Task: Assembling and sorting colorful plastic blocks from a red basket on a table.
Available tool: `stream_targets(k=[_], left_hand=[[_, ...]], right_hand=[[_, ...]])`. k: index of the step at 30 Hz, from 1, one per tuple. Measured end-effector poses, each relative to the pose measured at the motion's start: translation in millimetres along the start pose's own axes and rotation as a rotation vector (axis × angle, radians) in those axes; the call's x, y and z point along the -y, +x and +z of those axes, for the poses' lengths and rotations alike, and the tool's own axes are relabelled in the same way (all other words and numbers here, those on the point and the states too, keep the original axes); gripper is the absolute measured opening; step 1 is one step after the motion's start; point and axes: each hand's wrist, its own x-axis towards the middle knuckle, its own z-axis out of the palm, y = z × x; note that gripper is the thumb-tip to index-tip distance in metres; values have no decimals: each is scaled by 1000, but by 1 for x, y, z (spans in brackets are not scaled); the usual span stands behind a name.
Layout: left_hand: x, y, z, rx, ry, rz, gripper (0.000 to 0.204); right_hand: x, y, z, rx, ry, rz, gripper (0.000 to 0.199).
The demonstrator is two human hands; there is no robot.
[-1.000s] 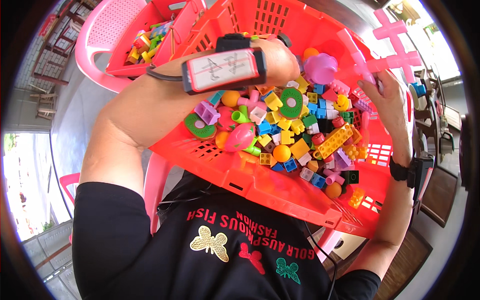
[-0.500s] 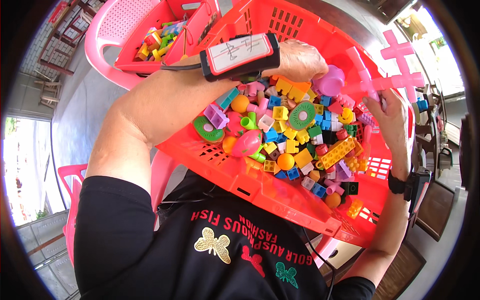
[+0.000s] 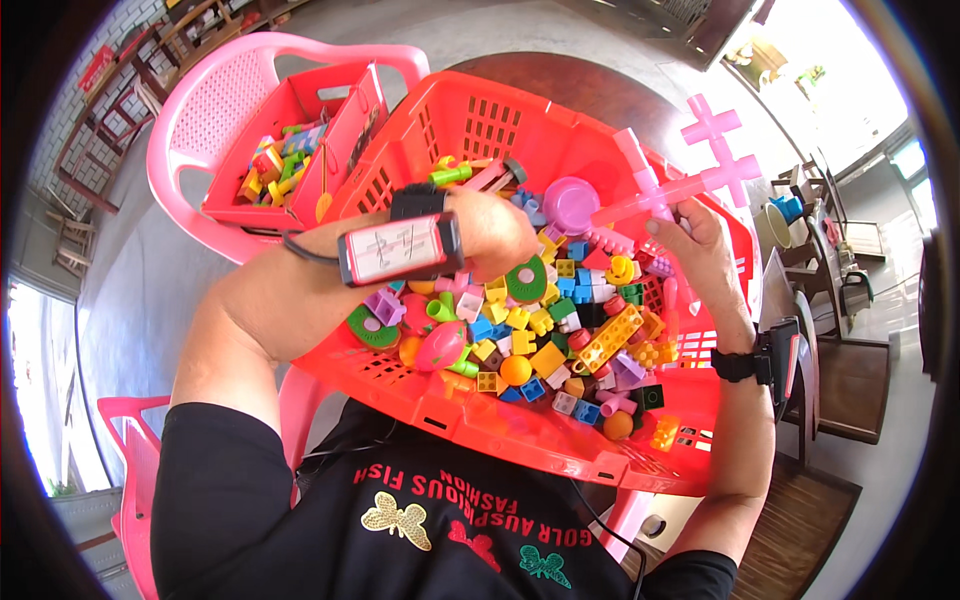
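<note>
A red plastic basket [image 3: 455, 425] in front of me holds a heap of colourful toy bricks and toy fruit. Over its left part, my left hand [image 3: 492, 232] reaches down into the heap. Its fingers point downward and are mostly hidden, so any hold is unclear. Beside it lie a green toy kiwi slice [image 3: 526, 281] and a purple round cup [image 3: 572, 205]. At the basket's right side, my right hand [image 3: 700, 240] is closed on a joined structure of pink plastic tubes [image 3: 645, 188], raised above the bricks. A long yellow brick [image 3: 610, 338] lies nearer me.
Beyond the basket at left, a pink plastic chair [image 3: 205, 115] bears a red box [image 3: 262, 216] with more blocks inside. Behind the basket is a dark brown surface [image 3: 565, 85]. Another pink chair [image 3: 125, 480] stands at my left, and wooden furniture [image 3: 850, 390] at the right.
My left hand has come nearer me from the basket's far side, away from the purple cup and down over the bricks. My right hand still grips the pink tubes. The whole view has shifted.
</note>
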Motion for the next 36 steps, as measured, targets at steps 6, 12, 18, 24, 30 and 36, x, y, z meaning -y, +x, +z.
stream_targets(k=[6, 12, 18, 24, 30, 36], left_hand=[[-4, 1, 13, -41, 104, -88, 18], [44, 29, 73, -344, -62, 265, 21], [15, -6, 30, 136, -40, -19, 26], [24, -20, 32, 57, -156, -11, 24], [30, -34, 8, -133, -646, 148, 27], [40, -27, -24, -597, -1305, 233, 18]], right_hand=[[-1, 4, 0, 17, -20, -22, 20], [-9, 9, -2, 22, -24, -24, 21], [-24, 15, -3, -5, -60, -88, 23], [-8, 11, 2, 11, -58, -120, 23], [-13, 11, 2, 125, -2, -23, 22], [-19, 13, -7, 202, 87, -5, 23]])
